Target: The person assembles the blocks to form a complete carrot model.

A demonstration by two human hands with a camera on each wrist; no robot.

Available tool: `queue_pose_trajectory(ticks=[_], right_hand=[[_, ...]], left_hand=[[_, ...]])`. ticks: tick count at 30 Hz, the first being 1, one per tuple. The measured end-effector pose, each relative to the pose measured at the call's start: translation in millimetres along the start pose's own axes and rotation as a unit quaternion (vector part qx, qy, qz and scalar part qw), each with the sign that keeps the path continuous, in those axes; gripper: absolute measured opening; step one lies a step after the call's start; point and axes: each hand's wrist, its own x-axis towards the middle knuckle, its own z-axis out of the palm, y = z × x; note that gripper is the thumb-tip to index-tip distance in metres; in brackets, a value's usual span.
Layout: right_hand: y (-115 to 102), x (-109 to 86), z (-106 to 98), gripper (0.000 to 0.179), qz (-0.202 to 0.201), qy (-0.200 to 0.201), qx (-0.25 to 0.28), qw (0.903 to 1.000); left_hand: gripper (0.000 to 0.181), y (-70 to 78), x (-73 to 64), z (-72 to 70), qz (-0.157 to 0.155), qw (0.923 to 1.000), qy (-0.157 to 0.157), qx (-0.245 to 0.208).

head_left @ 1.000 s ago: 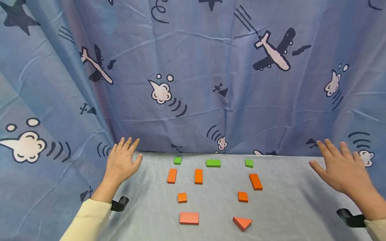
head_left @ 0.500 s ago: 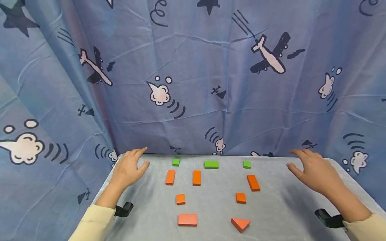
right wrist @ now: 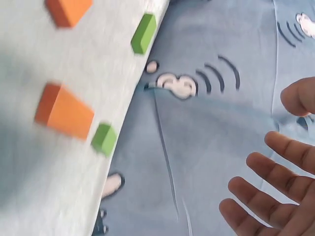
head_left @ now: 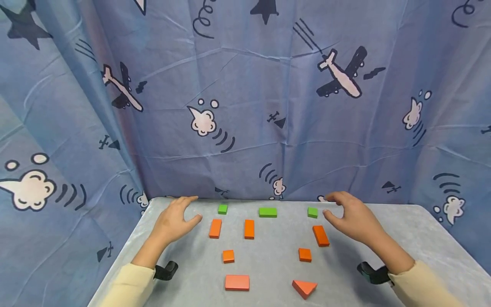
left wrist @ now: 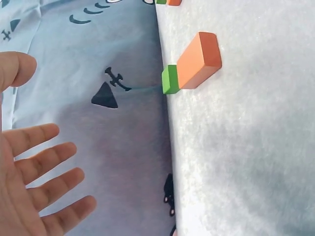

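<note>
My left hand [head_left: 172, 222] hovers over the table's left side, holding nothing, thumb apart from the fingers. Nearest to it are a small green block [head_left: 222, 209] and an upper-left orange rectangular block [head_left: 215, 229]. On the other side my right hand [head_left: 353, 218] hangs above the table with nothing in it, its fingertips close to a small green block [head_left: 312, 212] and a slanted orange rectangular block [head_left: 321, 236]. Both wrist views show spread, relaxed fingers: the left hand [left wrist: 42, 177] and the right hand [right wrist: 275, 196].
Between the hands lie a long green block [head_left: 267, 212], an orange rectangular block [head_left: 249, 229], two orange square blocks [head_left: 228, 256], a coral rectangular block [head_left: 237, 282] and a coral triangular block [head_left: 304, 288]. A blue patterned curtain [head_left: 245, 85] hangs behind the grey table [head_left: 268, 268].
Both hands have moved inward over the table, the right one much farther, leftward toward the blocks. Their fingers have bent forward from an upright spread. The blocks keep their layout.
</note>
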Motion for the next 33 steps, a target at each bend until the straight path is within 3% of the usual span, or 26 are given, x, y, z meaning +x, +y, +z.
queue_pose_trajectory(ticks=[11, 19, 28, 33], right_hand=[[-29.8, 21.6, 41.6, 0.028, 0.000, -0.027, 0.058, 0.9980], [-42.9, 36.6, 73.1, 0.030, -0.001, -0.046, 0.108, 0.9931], [-64.7, 47.1, 109.4, 0.041, 0.003, -0.107, 0.190, 0.9759], [-73.6, 54.2, 126.3, 0.047, -0.001, -0.157, 0.208, 0.9655]], left_hand=[[0.054, -8.3, 0.6, 14.5, -0.019, 0.9987, -0.023, -0.041], [0.055, -14.8, 0.1, 30.7, -0.040, 0.9937, -0.049, -0.092], [0.058, -17.1, -1.5, 49.7, -0.044, 0.9817, -0.088, -0.163], [0.060, -17.8, -0.8, 59.4, -0.048, 0.9769, -0.101, -0.182]])
